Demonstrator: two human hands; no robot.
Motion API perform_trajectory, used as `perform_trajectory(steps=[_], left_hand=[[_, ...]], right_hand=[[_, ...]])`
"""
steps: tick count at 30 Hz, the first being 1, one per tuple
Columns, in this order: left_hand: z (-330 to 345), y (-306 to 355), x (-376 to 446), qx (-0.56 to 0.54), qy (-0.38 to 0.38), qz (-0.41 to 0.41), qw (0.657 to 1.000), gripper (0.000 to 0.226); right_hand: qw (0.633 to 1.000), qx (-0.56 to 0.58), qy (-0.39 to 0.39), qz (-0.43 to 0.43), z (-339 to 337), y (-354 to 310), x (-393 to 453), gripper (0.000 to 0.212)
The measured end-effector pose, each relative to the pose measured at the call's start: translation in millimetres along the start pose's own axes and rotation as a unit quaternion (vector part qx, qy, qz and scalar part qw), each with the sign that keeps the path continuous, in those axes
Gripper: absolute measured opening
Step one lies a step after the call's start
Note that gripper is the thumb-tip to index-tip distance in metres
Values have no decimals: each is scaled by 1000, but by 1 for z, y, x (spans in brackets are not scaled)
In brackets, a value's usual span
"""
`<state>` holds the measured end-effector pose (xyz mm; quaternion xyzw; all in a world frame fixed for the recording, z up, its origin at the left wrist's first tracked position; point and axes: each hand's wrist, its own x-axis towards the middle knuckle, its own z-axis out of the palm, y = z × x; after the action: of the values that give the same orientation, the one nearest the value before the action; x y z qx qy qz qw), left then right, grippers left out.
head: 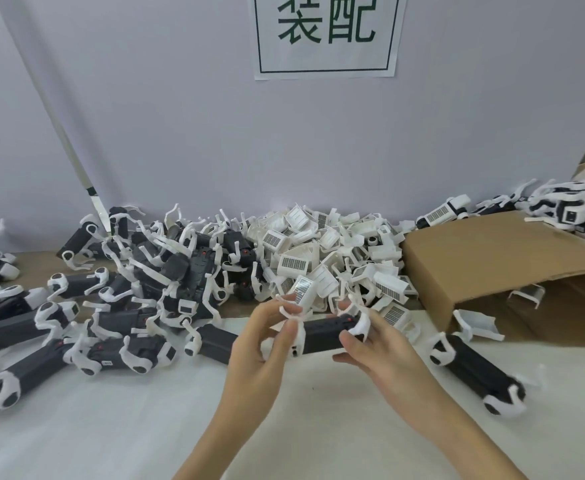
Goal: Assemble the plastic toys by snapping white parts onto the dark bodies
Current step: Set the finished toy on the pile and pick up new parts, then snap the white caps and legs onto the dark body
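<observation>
Both my hands hold one dark toy body [325, 336] lying crosswise above the white table, with white leg parts at both of its ends. My left hand [259, 344] grips its left end, fingers curled round the white part there. My right hand [374, 341] grips the right end at a white leg [362, 323]. A heap of loose white grille parts [322, 258] lies just behind the hands. A pile of dark bodies with white legs [187, 268] sits to the left of that heap.
An open cardboard box [502, 268] lies on its side at the right. One dark toy [478, 375] lies in front of it. Several more toys [59, 334] spread over the left of the table. A grey wall with a paper sign [325, 36] stands behind.
</observation>
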<state>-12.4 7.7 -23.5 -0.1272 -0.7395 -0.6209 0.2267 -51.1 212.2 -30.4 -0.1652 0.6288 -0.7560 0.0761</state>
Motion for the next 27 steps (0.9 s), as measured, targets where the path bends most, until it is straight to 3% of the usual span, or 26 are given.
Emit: perform_trajectory(steps=[2,6,10,14,18,23,25,27], left_hand=[[2,-1,-3,-4,-10,-21,1000,33],[2,-8,-8,-43,-47,-90,994,80],[0,-15,-8,-28,-71,-107,991,94],[0,-19,-8,-4,-76,-102,992,83],[0,-16,-5,0,-46,-96,994,62],[1,-15,-4,-43,11,-91,995,44],[1,-14,-3,-50,15,-83,995,38],[2,-12,-4,-43,10,-58,997,36]], right_hand=[[1000,22,20,3,0,-1,0,50],[998,33,51,5,3,-3,-1,41],[994,67,79,32,3,-6,-3,45],[989,103,90,50,3,-7,-3,52],[992,58,84,72,6,-8,-3,55],[982,12,50,181,5,-19,-6,66],[972,92,62,205,-1,-25,-5,67],[952,243,67,175,-6,-29,-3,75]])
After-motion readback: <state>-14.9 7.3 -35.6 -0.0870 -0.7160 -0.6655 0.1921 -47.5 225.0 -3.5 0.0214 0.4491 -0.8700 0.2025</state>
